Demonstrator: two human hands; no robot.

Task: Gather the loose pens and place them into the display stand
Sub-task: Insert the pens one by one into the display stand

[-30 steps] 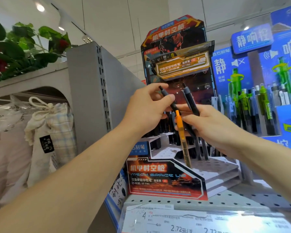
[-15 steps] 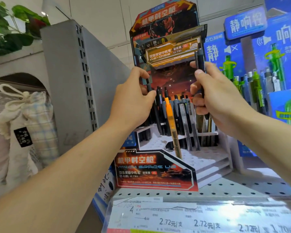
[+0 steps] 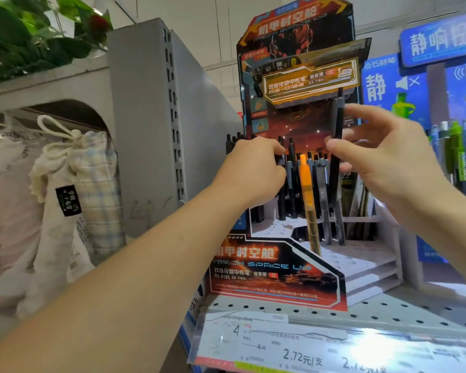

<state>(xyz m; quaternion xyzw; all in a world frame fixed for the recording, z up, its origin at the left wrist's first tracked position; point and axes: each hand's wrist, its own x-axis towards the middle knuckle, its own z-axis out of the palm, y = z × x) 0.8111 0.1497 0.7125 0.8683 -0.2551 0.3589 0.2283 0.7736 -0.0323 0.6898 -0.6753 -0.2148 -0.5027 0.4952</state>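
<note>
The right hand (image 3: 382, 162) pinches a black pen (image 3: 336, 130) upright between thumb and fingers, above the pen rows of the display stand (image 3: 277, 273). The left hand (image 3: 253, 170) curls its fingers among the standing dark pens (image 3: 291, 179); its grip is hidden, so contact cannot be confirmed. An orange pen (image 3: 307, 195) stands centre. Blue displays (image 3: 388, 84) at right are blurred and cut off.

Checked drawstring bag (image 3: 92, 168) hangs left (beneath leafy plant (image 3: 33, 36)).
</note>
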